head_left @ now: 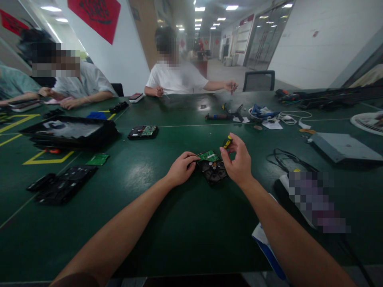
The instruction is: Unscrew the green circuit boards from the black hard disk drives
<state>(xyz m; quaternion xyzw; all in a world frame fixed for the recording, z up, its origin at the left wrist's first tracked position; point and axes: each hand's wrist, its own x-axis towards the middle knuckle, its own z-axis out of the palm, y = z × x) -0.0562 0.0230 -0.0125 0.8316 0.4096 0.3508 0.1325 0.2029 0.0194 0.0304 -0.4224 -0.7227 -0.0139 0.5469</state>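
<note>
Lying at twelve o'clock, the black, squarish, metal-cased drive (pixel 214 174) with a green circuit board (pixel 209 156) is probably dense, stiff, the board fragile: hold its side edges. The left hand (pixel 183 167) grips the drive's ten-o'clock side; the right hand (pixel 238 161) grasps a yellow-and-black screwdriver-like tool (pixel 228 142). Glossy green tabletop (pixel 167 235) stretches to six o'clock.

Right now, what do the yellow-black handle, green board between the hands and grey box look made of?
Yellow-black handle: probably plastic or rubber, from its bright colouring; finish too small to judge.
Green board: likely lacquered fibreglass; thin, flat, bearing small parts.
Grey box: perhaps painted metal, matt, flat; plastic possible.
</note>
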